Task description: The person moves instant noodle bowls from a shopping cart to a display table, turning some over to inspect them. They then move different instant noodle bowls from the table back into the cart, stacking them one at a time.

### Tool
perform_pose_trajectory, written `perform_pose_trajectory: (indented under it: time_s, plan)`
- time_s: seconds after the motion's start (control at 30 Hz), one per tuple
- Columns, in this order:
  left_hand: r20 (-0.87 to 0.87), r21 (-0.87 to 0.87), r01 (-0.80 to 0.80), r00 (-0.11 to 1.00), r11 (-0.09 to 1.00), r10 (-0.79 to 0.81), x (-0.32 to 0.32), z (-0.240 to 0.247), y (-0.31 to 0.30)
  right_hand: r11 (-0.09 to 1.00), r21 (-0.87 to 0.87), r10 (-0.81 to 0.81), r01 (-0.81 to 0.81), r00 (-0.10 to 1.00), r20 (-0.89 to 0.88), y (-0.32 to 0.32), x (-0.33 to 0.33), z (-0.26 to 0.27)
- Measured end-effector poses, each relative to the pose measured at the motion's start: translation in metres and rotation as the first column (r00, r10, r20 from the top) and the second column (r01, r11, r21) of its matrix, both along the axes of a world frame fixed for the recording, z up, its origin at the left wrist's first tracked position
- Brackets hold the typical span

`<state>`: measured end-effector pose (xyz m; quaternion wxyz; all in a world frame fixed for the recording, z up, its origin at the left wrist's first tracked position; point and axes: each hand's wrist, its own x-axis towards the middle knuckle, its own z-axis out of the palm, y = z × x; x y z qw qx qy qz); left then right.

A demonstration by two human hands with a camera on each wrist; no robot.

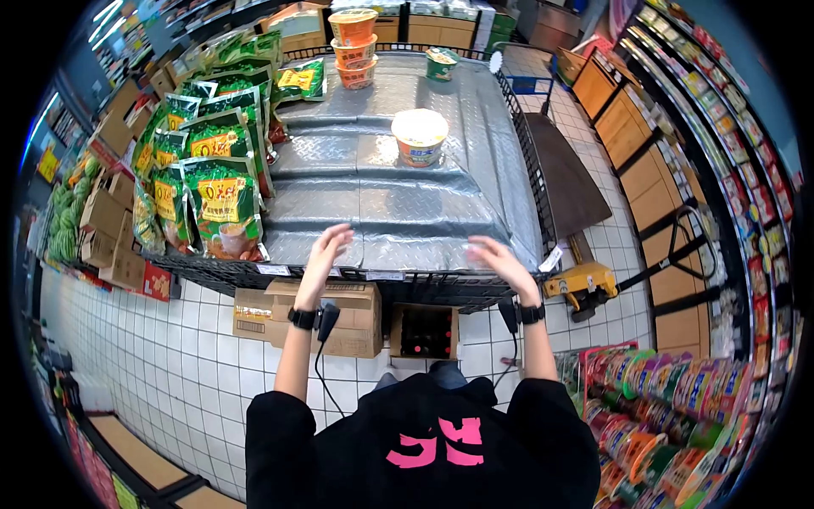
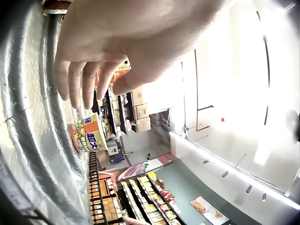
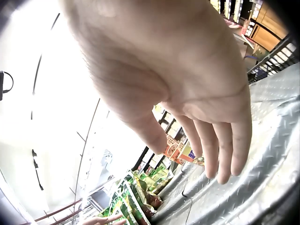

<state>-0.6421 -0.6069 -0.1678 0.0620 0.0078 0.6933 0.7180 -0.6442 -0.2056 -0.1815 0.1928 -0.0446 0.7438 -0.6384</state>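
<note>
Both of my hands hover over the front edge of a grey, diamond-patterned display surface (image 1: pixel 339 204). The left hand (image 1: pixel 331 248), fingers relaxed, holds nothing; in its wrist view the fingers (image 2: pixel 89 84) hang loosely. On the other side, the right hand (image 1: pixel 502 263) is likewise free of any object, its fingers (image 3: pixel 225 150) nearly straight in the right wrist view. Beyond them, between the two hands, stands a white-lidded instant noodle cup (image 1: pixel 419 140), seen also as a noodle cup (image 2: pixel 89 133) in the left wrist view.
Green snack-type bags (image 1: pixel 216 204) stand in rows on the left, with one bag (image 1: pixel 301 81) lying farther back. Orange noodle cups (image 1: pixel 354 55) are stacked at the rear, near a green cup (image 1: pixel 441 64). A black wire rim (image 1: pixel 526 161) borders the surface. Cardboard boxes (image 1: pixel 339 322) sit below.
</note>
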Motion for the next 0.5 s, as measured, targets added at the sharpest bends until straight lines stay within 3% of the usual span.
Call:
perform_pose_trajectory:
  time_s: [0.17,0.33,0.47,0.5]
  plan:
    - [0.017,-0.053,-0.047,0.999,0.997,0.048,-0.081,-0.018,0.019,0.998,0.003,-0.066,0.067,0.997,-0.044,0.004,-0.102,0.018]
    - [0.003,-0.036,-0.071,0.997,0.997,0.071,-0.141,-0.027,0.051,0.986,-0.051,-0.166,0.159,0.961,-0.220,-0.002,-0.187,0.006]
    - [-0.035,-0.001,-0.102,0.994,0.995,0.102,-0.187,-0.040,0.073,0.987,-0.036,-0.161,0.157,0.949,-0.272,-0.014,-0.246,-0.010]
    - [-0.025,0.005,-0.132,0.991,0.991,0.132,-0.196,-0.040,0.081,0.982,-0.098,-0.184,0.164,0.952,-0.245,-0.020,-0.256,-0.011]
